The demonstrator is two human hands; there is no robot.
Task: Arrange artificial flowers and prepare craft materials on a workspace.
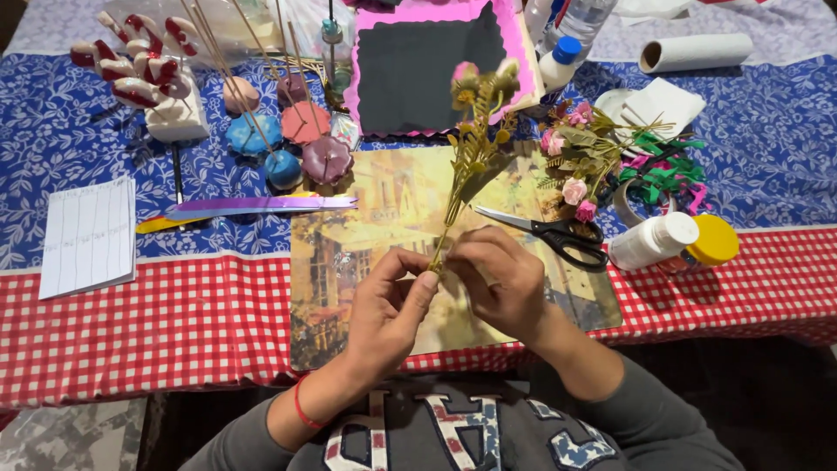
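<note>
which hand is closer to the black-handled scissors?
Right. The right hand sits just left of and below the scissors, close to the handles. The left hand lies farther left, beyond the flower sprig both hands pinch.

Table (131, 340) under red-checked cloth, blue floral cloth (767, 131) behind; grey patterned floor (70, 436) below.

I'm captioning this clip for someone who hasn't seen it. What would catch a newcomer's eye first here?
At centre, the left hand and right hand pinch the stem of an artificial flower sprig, held upright over a yellowish printed picture on the table. Black-handled scissors lie just right of the hands. At far left, red-and-white candy-cane shapes stand in a white block, and a pink-edged dark board stands behind the sprig.
</note>
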